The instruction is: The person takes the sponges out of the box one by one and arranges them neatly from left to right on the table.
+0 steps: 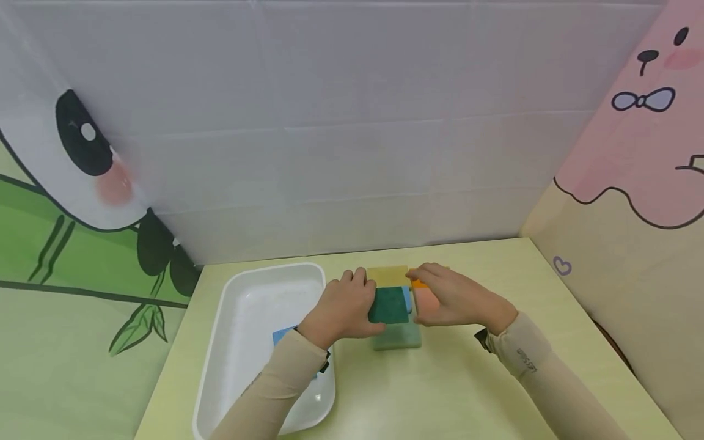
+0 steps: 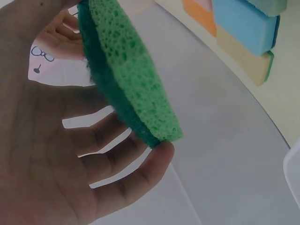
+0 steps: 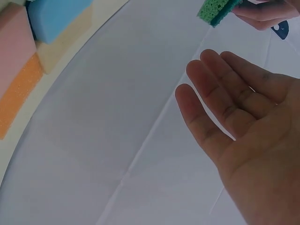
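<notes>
My left hand [image 1: 343, 308] pinches a green sponge [image 2: 129, 65] with a dark green scouring side, holding it above the table. In the left wrist view one fingertip touches the sponge's end and the palm stands apart from it. Just to the right, my right hand [image 1: 462, 299] holds nothing; its fingers look relaxed in the right wrist view. Below the hands lie a pink sponge [image 3: 14, 47], an orange one [image 3: 21, 93], a blue one [image 2: 246, 23], a yellowish one [image 1: 387, 276] and a pale green one [image 1: 397, 340], side by side. The held sponge partly covers the blue one.
A white tray [image 1: 224, 318] stands on the left of the pale yellow table [image 1: 440, 391]. Inside it lies a blue piece [image 1: 280, 335], mostly hidden by my left forearm. A white sheet [image 1: 352, 153] hangs behind the table, and printed cloth panels flank it.
</notes>
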A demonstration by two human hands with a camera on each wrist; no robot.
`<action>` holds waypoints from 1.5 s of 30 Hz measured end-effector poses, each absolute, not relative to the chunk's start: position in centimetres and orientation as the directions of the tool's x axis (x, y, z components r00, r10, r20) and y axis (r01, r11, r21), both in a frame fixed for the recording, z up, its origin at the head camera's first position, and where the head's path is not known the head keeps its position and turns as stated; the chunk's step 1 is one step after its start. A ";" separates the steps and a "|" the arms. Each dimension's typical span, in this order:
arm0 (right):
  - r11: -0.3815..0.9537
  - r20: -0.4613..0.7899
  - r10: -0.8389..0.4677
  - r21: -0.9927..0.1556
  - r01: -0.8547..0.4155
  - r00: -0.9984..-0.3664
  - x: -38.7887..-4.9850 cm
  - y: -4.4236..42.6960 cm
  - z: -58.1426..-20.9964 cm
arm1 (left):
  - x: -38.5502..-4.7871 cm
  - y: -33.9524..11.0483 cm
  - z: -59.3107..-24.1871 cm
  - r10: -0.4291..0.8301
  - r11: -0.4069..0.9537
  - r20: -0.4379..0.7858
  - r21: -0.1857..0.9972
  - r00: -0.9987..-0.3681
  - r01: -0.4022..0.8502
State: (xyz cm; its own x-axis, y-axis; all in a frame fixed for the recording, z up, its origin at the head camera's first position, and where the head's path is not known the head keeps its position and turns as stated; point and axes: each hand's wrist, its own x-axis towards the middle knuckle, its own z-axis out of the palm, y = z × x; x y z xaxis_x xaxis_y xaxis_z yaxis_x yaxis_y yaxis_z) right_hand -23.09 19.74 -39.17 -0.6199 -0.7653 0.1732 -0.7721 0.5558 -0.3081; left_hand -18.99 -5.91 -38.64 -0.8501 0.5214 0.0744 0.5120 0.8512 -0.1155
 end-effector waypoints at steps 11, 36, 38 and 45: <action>0.540 0.133 -0.787 -0.323 -0.777 -0.602 -23.0 19.5 -39.2 | -19.0 -4.2 -38.6 0.541 0.834 0.049 -0.156 -0.840 0.529; 0.539 0.111 -0.785 -0.365 -0.760 -0.610 -23.1 20.2 -40.2 | -18.7 -5.4 -38.6 0.536 0.841 0.063 -0.123 -0.842 0.526; 0.554 0.106 -0.772 -0.370 -0.745 -0.627 -23.2 20.7 -40.3 | -18.6 -6.3 -38.8 0.517 0.855 0.045 -0.079 -0.855 0.513; 0.602 0.093 -0.729 -0.387 -0.699 -0.679 -23.2 22.8 -41.1 | -17.8 -10.5 -39.6 0.392 0.917 -0.044 0.093 -0.919 0.387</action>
State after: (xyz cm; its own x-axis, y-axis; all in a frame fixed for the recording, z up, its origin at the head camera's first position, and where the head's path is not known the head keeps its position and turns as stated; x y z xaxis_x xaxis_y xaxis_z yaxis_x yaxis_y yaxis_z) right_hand -23.18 22.84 -41.09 -0.6786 -0.7286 0.0933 -0.6990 0.6015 -0.3867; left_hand -17.82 -10.54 -39.65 -0.9189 0.3919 -0.0439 0.3868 0.9174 0.0933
